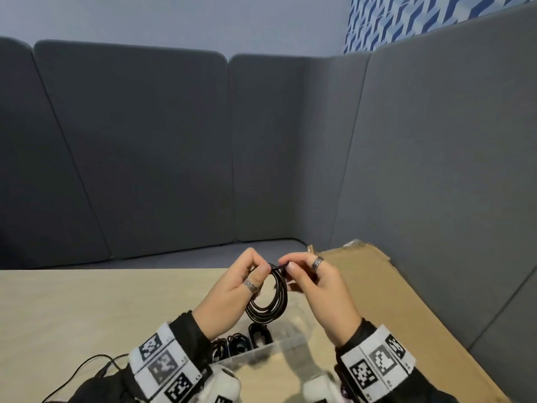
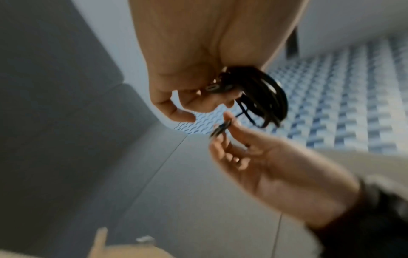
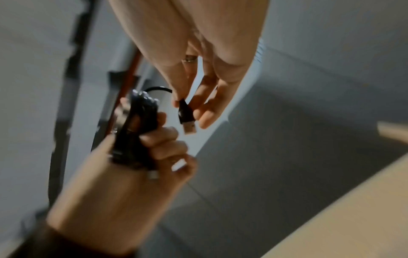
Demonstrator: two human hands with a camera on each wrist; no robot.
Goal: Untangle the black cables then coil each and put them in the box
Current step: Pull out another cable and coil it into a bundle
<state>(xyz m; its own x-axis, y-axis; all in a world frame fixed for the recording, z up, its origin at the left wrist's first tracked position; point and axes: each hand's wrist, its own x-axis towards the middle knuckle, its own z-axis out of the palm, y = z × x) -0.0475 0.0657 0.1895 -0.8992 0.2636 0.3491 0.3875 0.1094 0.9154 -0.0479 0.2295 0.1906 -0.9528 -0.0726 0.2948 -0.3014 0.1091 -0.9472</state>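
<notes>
Cable coil [image 1: 268, 298] held above the box [image 1: 261, 349] near the desk's [image 1: 72, 309] front edge. Left hand [image 1: 232, 292] grips the coil; right hand [image 1: 316, 286] pinches its plug [image 3: 186, 114].

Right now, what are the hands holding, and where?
Left hand grips the coiled cable at the top of its loops. Right hand pinches that cable's plug by its black body.

An office booth: grey padded panels [image 1: 139, 146] wrap a wooden table [image 1: 72, 309]
</notes>
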